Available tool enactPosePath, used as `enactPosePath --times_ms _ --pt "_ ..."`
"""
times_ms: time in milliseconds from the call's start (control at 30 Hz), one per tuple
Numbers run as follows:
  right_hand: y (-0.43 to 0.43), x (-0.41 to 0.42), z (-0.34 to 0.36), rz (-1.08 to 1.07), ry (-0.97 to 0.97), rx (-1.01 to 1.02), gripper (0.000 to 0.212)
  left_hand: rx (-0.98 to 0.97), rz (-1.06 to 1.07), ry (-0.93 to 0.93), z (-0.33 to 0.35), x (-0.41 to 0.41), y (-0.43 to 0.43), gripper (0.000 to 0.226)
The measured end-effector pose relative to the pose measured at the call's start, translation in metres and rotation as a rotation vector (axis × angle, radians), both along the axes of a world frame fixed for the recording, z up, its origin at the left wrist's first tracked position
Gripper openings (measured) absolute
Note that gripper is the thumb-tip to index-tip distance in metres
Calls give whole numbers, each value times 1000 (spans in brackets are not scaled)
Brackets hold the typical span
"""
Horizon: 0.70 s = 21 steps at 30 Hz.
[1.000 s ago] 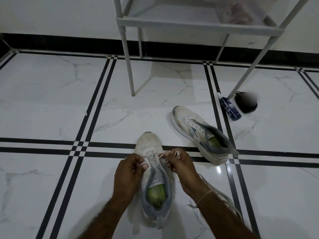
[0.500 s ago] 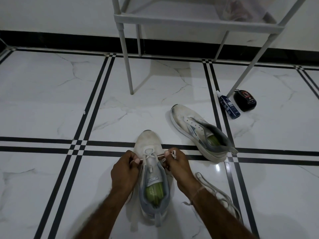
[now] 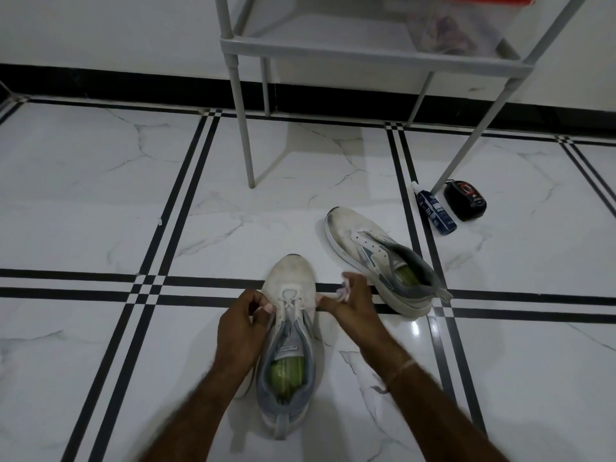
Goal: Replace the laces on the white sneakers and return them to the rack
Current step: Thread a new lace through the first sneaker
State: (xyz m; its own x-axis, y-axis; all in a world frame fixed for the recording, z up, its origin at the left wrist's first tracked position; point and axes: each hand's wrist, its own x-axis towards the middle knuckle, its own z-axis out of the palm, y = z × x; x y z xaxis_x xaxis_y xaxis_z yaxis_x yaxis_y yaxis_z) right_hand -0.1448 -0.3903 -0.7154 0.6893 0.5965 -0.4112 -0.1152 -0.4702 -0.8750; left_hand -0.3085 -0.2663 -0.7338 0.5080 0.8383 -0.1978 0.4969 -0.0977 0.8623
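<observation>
A white sneaker (image 3: 289,278) with a grey collar and green insole stands on the floor in front of me, toe pointing away. A white lace (image 3: 289,300) crosses its lowest eyelets. My left hand (image 3: 241,323) pinches one lace end at the shoe's left side. My right hand (image 3: 350,303) grips the other end at the right side, pulled outward. The second white sneaker (image 3: 363,243) lies unlaced to the right, further back. The grey rack (image 3: 366,55) stands against the wall beyond.
A blue spray bottle (image 3: 435,210) and a black round tin (image 3: 465,200) lie on the tiles by the rack's right front leg. A clear container (image 3: 443,31) sits on the rack's shelf. The white marble floor has black stripes.
My right hand has pulled its lace end outward to the right, away from the shoe. My left hand has stayed at the shoe's left side. The view has tilted slightly.
</observation>
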Motion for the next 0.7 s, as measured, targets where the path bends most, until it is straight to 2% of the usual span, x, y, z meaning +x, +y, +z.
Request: enactPosePath --times_ms 33,67,133,200,267,333,433,533,600,700 --pt "-1 6 5 20 -52 18 71 8 -5 5 -1 -1 1 13" --pt "0 9 12 57 -132 29 69 15 -8 14 -2 -1 2 14" --pt "2 15 17 126 -318 53 48 15 -11 32 -3 -3 2 16" --pt "4 15 20 157 -328 115 26 26 6 60 -2 -3 -1 18" --pt "7 14 20 215 -380 95 14 170 69 155 5 -3 -7 15" --pt "10 10 15 269 -431 106 17 329 110 221 16 -5 -16 27" --pt "18 2 9 357 -513 128 23 218 -20 127 28 -12 -29 36" --pt "21 -9 -1 361 -433 143 20 181 -110 168 28 -21 -27 29" --pt "18 -13 -6 328 -387 144 17 143 -90 143 29 -23 -21 20" --pt "16 -14 -7 277 -307 143 6 89 -29 65 28 -21 -15 22"
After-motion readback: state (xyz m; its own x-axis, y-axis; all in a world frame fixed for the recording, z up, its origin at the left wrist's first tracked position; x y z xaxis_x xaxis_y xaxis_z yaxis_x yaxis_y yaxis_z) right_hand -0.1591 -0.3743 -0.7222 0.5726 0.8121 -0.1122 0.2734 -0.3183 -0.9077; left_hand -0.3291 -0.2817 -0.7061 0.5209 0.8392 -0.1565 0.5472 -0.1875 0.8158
